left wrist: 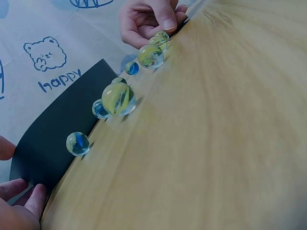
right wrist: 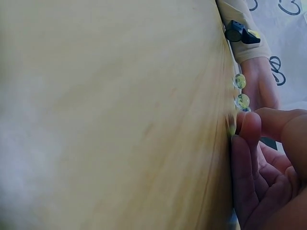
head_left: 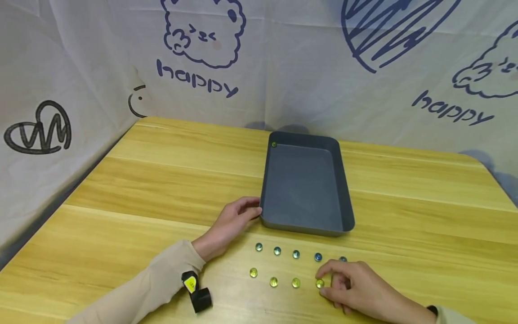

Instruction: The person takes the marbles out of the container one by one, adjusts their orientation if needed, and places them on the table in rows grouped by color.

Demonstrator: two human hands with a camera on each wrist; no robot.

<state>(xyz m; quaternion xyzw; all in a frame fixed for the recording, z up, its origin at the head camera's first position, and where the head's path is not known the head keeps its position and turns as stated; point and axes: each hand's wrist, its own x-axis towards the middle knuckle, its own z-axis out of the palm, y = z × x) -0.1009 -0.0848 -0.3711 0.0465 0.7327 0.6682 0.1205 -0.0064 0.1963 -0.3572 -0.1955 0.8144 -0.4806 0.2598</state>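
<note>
My right hand (head_left: 358, 285) pinches a yellow-green glass marble (head_left: 319, 283) low over the table, thumb and index finger at its two sides. That marble ends a row of several yellow marbles (head_left: 273, 282). Behind them runs a row of several blue marbles (head_left: 296, 254); the rightmost is partly hidden by the right index finger. My left hand (head_left: 228, 225) rests its fingertips against the outside of a dark grey rectangular tray (head_left: 307, 227), at the near left corner. One yellow-green marble (head_left: 274, 144) lies in the tray's far left corner.
The wooden table (head_left: 162, 180) bears the tray and marbles, with a white cloth (head_left: 283, 67) with blue drawings behind it. A black wrist camera (head_left: 198, 294) sits on the left sleeve (head_left: 162, 270), close to the tabletop.
</note>
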